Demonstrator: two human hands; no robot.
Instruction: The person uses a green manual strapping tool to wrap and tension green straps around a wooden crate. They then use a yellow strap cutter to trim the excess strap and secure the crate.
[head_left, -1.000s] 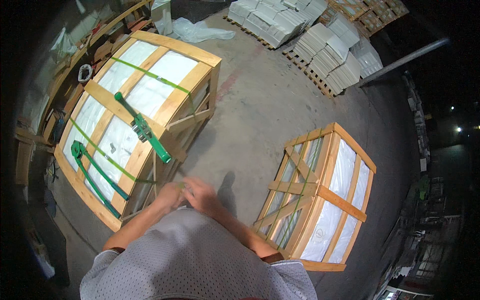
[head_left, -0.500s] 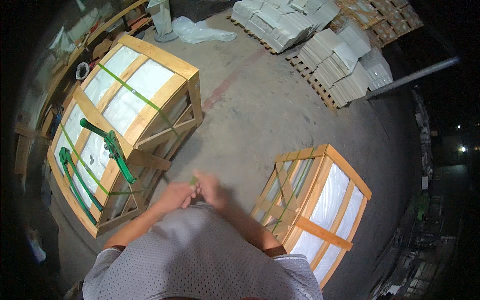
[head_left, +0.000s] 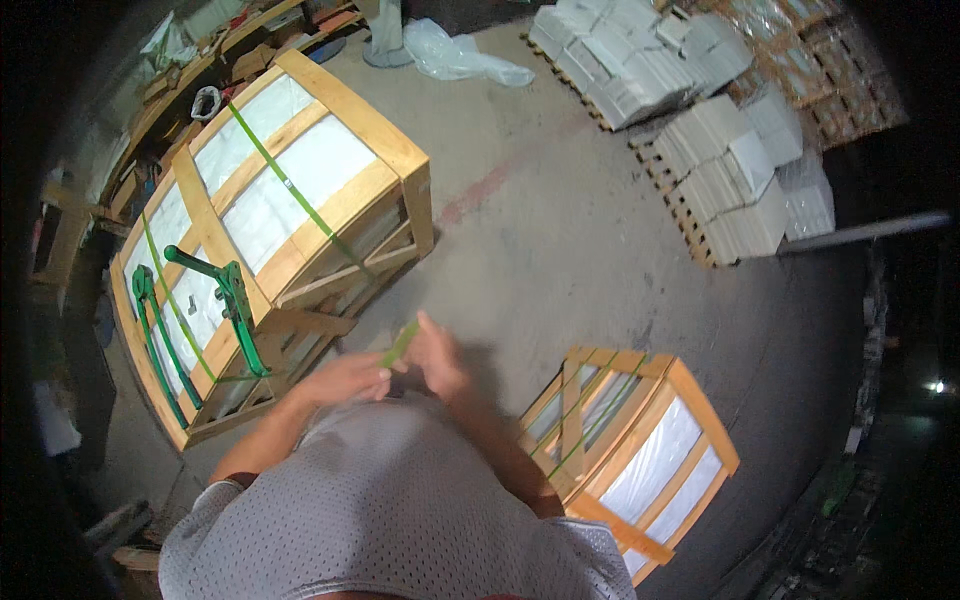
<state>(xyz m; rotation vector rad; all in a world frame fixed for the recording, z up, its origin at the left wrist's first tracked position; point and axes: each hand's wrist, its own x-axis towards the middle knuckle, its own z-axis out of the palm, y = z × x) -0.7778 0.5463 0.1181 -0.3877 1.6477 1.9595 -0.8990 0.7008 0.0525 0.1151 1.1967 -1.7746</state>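
In front of my shirt, a short piece of green strap (head_left: 402,343) runs between my two hands. The fingers of my left hand (head_left: 350,378) pinch its lower end. My right hand (head_left: 438,360), slightly blurred, is closed on the upper end. Left of them stands a wooden crate (head_left: 395,165) with white-wrapped contents, bound by green straps. On its top lie a green strap tensioner (head_left: 232,300) and a long-handled green hand tool (head_left: 148,320), its jaws hard to make out. Between these tools sits a small dark metal piece (head_left: 193,303).
A second strapped wooden crate (head_left: 705,415) stands at my right. Pallets of stacked white slabs (head_left: 715,165) are at the far right, near a grey pole (head_left: 870,231). Clear plastic sheeting (head_left: 465,58) lies on the concrete floor at the back. Timber racking (head_left: 165,100) lines the far left.
My hands have moved slightly apart, and more of the green strap shows between them. The view has shifted, so the crates and pallets appear in different places.
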